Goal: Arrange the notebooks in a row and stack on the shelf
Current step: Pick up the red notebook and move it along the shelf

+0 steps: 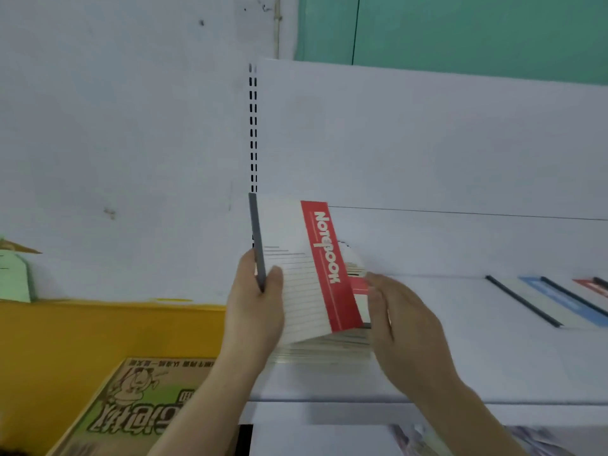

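A white notebook (296,284) with a red "Notebook" band and a grey spine is tilted up on its edge over a stack of notebooks (329,348) at the left end of the white shelf (427,373). My left hand (256,311) grips its grey spine, thumb across the lined cover. My right hand (398,320) lies with fairly straight fingers against the right side of the stack, under the raised notebook's red edge. Further right on the shelf lie a blue-banded notebook (552,301) and a red-banded one (592,286), flat and side by side.
The shelf's white back panel (427,143) rises behind, with a slotted upright (253,126) at its left edge. Left of the shelf are a yellow surface (98,330) and a printed cardboard box (138,406). A green box (14,274) sits far left.
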The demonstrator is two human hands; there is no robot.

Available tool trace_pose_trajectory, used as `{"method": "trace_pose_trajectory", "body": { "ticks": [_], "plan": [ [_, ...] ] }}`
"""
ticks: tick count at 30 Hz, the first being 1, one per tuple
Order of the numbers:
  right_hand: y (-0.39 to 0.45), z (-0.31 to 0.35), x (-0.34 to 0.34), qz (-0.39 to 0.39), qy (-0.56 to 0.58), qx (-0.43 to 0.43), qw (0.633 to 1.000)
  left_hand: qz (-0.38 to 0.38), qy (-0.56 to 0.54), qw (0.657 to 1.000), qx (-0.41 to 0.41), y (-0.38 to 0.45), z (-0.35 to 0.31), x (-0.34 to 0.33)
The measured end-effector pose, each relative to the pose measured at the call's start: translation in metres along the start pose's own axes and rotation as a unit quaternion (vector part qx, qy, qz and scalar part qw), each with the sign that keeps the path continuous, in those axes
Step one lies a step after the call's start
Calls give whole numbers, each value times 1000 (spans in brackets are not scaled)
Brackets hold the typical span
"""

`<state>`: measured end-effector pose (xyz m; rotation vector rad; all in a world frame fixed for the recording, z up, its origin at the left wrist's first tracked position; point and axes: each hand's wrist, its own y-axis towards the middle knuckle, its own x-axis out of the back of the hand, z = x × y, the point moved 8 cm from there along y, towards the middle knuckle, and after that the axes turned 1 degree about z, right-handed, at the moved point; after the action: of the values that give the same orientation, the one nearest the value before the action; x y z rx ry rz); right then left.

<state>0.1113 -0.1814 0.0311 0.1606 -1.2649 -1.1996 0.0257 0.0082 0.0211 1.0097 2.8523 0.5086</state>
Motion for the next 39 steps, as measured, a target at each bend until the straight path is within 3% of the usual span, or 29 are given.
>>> {"method": "trace_pose_trajectory", "body": {
  "ticks": [2,4,7,12,17,19,21,26,29,32,36,39],
  "plan": [
    [10,-20,-18,118,-31,-19,992,-12,6,1000,12,4,1,13],
    [12,-25,-40,239,-24,25,970,-23,13,999,19,7,5,24],
    [10,-23,-58,319,-73,99,940,-26,3,999,27,7,9,34],
    [23,-28,-30,269,-125,65,953,-39,-23,998,41,7,5,48],
    [44,-23,23,48,-94,42,994,-36,-27,999,2,7,-12,55],
    [34,-8,37,-43,-65,38,996,-10,-43,999,8,2,-11,44],
    [17,17,35,-86,-52,42,994,27,-70,997,24,-5,-8,24],
    [-24,58,-20,-22,-70,70,995,75,-144,987,14,-28,-14,-28],
    [-36,47,-34,32,-60,72,995,79,-126,989,-28,-37,-17,-48],
    [-46,28,-17,23,-63,90,994,76,-109,991,-27,-38,-9,-65],
    [-51,-36,38,-29,-63,-52,996,121,-144,982,-10,-49,-6,-101],
    [-65,-84,64,15,8,-157,987,154,-157,976,6,-68,-13,-140]
  ]
}}
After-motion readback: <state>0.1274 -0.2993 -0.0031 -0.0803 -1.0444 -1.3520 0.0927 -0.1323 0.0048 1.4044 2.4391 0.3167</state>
